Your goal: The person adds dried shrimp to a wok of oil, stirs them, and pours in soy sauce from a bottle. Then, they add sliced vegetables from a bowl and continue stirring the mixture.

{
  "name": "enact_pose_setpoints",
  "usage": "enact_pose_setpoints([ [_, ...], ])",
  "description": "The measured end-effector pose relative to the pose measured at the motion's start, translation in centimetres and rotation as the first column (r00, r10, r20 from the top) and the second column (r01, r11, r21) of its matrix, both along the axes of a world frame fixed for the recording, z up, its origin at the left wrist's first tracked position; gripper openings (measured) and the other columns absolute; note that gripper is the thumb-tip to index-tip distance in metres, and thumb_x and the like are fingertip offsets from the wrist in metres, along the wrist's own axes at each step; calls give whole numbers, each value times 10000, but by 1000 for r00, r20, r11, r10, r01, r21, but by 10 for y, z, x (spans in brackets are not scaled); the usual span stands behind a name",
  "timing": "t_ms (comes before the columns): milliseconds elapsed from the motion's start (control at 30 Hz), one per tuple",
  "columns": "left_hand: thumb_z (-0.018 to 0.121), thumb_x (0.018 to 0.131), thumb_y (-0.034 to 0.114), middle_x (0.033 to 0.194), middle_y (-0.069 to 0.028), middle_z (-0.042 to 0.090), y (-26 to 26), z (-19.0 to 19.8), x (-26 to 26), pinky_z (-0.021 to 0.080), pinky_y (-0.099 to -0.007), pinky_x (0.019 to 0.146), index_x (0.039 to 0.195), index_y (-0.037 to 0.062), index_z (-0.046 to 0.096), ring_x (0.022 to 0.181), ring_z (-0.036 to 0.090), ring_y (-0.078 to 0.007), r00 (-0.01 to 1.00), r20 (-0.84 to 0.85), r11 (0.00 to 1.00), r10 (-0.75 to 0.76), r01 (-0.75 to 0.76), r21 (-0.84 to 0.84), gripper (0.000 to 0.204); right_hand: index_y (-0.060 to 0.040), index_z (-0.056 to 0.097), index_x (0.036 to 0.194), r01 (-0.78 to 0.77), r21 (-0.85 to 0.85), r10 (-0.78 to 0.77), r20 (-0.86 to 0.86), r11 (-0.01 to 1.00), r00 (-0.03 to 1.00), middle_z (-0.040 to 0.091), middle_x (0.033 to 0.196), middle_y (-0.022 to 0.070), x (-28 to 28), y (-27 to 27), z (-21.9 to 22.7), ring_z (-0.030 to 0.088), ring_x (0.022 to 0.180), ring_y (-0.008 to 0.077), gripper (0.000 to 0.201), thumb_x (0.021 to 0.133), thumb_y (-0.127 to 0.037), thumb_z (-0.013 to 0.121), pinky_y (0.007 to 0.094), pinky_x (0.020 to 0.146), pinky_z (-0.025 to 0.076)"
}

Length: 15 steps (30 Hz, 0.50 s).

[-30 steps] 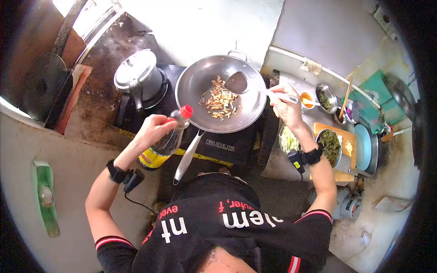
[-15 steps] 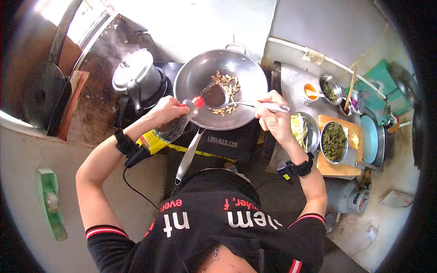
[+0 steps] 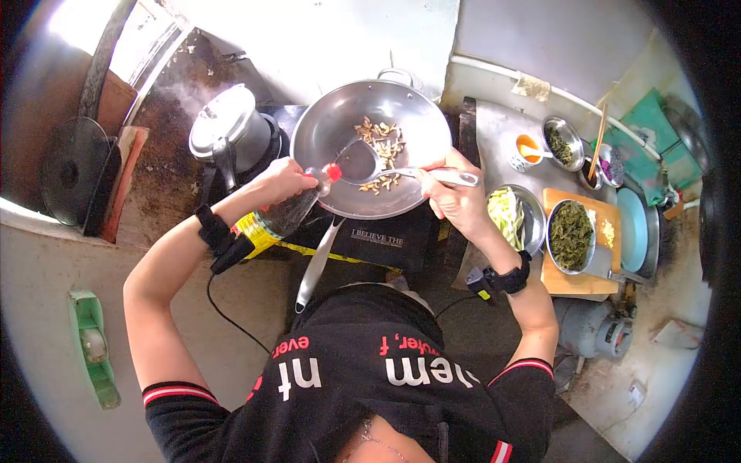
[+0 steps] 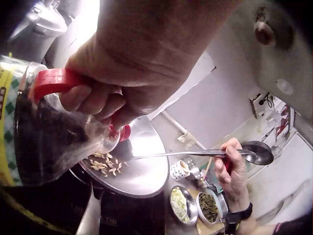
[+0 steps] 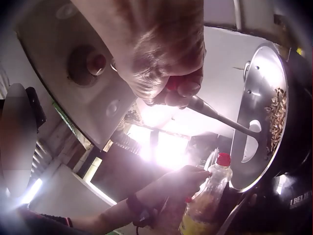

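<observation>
My left hand point(image 3: 279, 187) grips a large clear oil bottle point(image 4: 44, 142) by its red handle point(image 4: 58, 81). The bottle has a yellow label and leans, its red neck point(image 3: 333, 171) right at the wok's near left rim. In my right hand point(image 3: 451, 202) is the handle of a metal spatula point(image 3: 360, 160), whose blade lies in the wok point(image 3: 320, 123) on the left of small browned pieces of food point(image 3: 384, 139). Something red point(image 4: 228, 165) shows among the right fingers; I cannot tell what it is.
A steaming pressure cooker point(image 3: 231, 131) stands left of the wok. The wok's long handle point(image 3: 316, 270) points toward the body. To the right are shredded cabbage point(image 3: 505, 218), a bowl of dark greens point(image 3: 571, 235) on a cutting board point(image 3: 556, 282), a cleaver point(image 3: 600, 265) and a cup point(image 3: 525, 154).
The left hand has tipped the bottle over toward the wok. My right hand has moved left and nearer the body, bringing the spatula blade to the left of the food.
</observation>
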State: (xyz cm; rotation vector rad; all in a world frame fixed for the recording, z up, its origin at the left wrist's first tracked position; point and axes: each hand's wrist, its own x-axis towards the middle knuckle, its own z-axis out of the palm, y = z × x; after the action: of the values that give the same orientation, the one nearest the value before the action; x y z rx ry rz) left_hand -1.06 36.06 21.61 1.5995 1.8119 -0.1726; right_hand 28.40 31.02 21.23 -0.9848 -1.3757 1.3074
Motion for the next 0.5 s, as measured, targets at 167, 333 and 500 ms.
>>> enact_pose_setpoints([
  [167, 633, 745, 351, 486, -32, 484, 5, -4, -1, 359, -282, 360, 618, 10, 577, 382, 451, -123, 999, 34, 1000, 9, -8, -23, 368, -11, 552, 843, 15, 87, -14, -4, 996, 1000, 555, 593, -17, 0, 3, -7, 463, 480, 10, 102, 812, -79, 621, 186, 403, 338],
  [333, 635, 744, 350, 474, -24, 463, 5, -1, 3, 330, -277, 355, 598, 18, 570, 373, 424, -115, 1000, 20, 1000, 5, -5, -25, 369, -18, 551, 827, -11, 19, 10, 9, 1000, 1000, 554, 591, -11, 2, 2, -5, 472, 499, 13, 106, 810, -91, 626, 195, 423, 355],
  [500, 629, 740, 340, 469, -14, 443, 7, 3, 6, 304, -273, 353, 581, 24, 560, 367, 399, -110, 1000, -4, 998, 19, -19, -58, 360, -17, 548, 818, 0, 40, -2, 38, 999, 999, 557, 594, -3, 3, 3, -7, 474, 497, 14, 113, 810, -99, 624, 197, 423, 357],
])
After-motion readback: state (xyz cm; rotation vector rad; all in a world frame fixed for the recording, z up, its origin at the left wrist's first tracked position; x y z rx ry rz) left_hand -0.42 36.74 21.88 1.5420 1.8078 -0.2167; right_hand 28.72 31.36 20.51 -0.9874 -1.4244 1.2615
